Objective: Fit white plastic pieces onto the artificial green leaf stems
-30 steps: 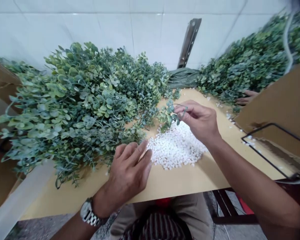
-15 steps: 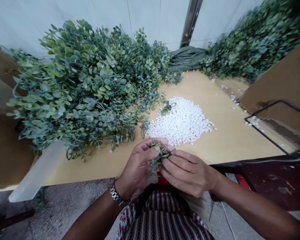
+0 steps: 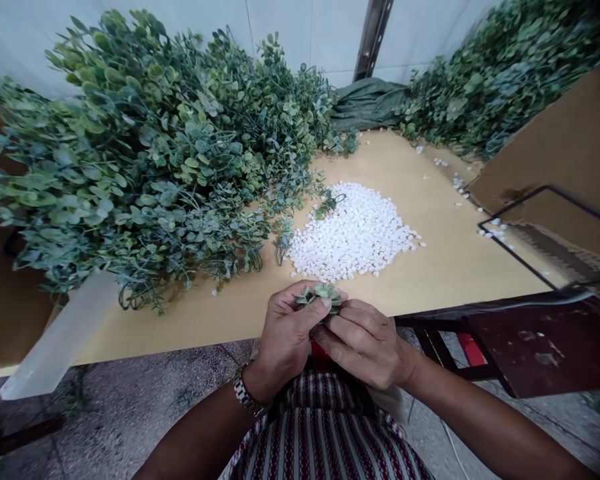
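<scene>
Sprig sits right between both hands, neither really nearer: left hand has it pinched, right hand curls in against its right side. Beads lie just beyond. Stem's hidden, so can't tell its long axis or whether the right's gripping.

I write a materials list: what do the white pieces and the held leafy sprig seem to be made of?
White pieces: probably plastic, finish unclear; small, similarly sized.
Leafy sprig: perhaps plastic or fabric, matte; pale green, little visible shine.
</scene>
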The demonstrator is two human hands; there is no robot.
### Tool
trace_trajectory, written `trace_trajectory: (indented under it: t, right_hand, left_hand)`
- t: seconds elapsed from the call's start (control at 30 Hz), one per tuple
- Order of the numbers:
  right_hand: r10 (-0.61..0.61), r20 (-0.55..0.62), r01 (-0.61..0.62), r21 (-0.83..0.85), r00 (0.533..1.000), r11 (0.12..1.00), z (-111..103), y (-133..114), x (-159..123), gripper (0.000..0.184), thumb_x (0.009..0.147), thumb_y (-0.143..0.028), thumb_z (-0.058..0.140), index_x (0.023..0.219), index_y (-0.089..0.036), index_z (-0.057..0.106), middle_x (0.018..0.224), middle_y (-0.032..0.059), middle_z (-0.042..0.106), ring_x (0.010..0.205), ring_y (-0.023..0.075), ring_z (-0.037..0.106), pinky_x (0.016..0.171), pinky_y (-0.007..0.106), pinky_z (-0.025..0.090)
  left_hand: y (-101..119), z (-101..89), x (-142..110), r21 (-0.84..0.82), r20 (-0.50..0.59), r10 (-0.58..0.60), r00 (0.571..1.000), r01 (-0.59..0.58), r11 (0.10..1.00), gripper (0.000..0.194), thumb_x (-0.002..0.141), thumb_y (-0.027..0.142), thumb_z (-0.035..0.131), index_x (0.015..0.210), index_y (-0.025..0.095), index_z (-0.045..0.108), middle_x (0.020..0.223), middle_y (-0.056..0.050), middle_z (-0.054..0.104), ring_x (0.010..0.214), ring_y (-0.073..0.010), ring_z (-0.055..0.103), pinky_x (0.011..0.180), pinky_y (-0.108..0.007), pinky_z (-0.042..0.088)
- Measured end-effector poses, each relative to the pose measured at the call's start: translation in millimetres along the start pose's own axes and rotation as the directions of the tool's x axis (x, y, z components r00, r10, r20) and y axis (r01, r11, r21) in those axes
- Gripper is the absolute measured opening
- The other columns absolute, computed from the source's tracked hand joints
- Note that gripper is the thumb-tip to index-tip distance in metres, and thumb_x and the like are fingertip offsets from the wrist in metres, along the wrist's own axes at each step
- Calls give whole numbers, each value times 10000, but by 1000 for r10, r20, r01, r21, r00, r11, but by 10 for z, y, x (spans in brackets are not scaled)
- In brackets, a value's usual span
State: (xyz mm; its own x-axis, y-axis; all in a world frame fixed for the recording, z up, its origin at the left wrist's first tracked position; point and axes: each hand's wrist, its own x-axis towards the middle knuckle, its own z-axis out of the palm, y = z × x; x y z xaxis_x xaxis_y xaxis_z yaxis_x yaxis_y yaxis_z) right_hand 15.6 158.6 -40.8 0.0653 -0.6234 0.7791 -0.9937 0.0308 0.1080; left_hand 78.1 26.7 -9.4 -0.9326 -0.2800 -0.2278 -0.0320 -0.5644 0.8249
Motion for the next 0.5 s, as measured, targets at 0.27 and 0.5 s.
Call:
trace_trajectory:
  t: [0.27,0.5]
  right_hand:
    - [232,-24,-219,248,972,944,37,-79,-17,185,815,-94,572,976,-153,640,820,57,654,827,178,627,814,353,589]
    - [599,-15,-556,352,801,753,-111,132,141,173,799,-64,575,919,-184,610,762,36,606,707,144,593,590,290,535]
  left_hand:
    - [-63,-97,73,132,-39,13,999,-8,991,106,614,224,792,681,154,751,586,-11,663,534,-95,562,530,-178,470]
    - [-58,-121,84,410,57,91,994,-106,906,118,730,216,696,635,146,704,543,24,557,410,-41,355,378,-159,303]
